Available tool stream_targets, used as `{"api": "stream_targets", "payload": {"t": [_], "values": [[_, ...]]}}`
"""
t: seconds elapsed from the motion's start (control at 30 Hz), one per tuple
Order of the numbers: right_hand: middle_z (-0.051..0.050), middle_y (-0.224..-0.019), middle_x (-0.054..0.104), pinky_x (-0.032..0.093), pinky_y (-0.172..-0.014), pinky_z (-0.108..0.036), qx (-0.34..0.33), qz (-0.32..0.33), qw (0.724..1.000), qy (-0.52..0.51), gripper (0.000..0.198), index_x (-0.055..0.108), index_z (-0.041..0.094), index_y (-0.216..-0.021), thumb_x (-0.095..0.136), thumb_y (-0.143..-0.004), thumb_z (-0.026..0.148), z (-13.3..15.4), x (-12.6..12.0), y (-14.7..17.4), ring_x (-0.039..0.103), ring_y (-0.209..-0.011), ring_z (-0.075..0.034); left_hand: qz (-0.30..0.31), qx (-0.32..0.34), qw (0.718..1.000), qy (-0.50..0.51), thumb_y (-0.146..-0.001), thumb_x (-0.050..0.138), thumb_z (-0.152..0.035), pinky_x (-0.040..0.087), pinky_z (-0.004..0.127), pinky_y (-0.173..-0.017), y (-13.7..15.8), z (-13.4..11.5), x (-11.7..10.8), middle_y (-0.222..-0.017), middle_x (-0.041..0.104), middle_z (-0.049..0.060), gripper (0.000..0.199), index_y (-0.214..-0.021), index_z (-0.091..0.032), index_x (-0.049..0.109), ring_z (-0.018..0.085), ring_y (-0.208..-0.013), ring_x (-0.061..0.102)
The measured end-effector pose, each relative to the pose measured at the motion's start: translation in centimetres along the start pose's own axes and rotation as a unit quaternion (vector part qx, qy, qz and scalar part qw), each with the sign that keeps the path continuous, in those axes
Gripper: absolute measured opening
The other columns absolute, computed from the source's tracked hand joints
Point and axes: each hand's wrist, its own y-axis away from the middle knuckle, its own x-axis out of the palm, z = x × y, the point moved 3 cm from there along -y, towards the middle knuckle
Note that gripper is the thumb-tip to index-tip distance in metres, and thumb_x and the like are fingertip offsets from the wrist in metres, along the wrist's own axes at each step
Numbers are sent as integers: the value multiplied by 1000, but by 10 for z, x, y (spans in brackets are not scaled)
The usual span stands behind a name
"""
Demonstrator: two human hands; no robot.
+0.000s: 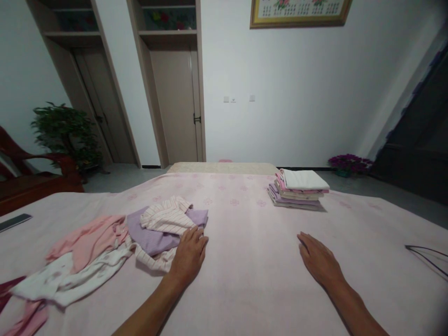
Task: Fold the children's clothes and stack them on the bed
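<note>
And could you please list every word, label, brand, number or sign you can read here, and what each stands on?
No text is readable.
Framed wall picture: rows of dark characters, too small and blurred to read.
Stack of folded clothes and loose clothes: no lettering can be made out.

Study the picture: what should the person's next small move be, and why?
Perhaps the left hand should pinch the upper striped cloth and lift it slightly: this cloth lies crumpled over the purple cloth, that hand is right beside it, and the right hand shows nothing in its grip.
</note>
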Motion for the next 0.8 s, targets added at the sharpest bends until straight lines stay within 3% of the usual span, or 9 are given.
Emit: {"api": "stream_targets", "payload": {"t": [0.8], "values": [[-12,-139,61,41,-112,-47,-7,-2,1000,-1,47,63,17,-128,34,-95,31,5,-8,0,56,-129,-27,-5,2,1000,-4,-90,52,-14,38,55,-113,0,0,3,-131,62,8,32,-117,-26,65,29,-133,49]]}}
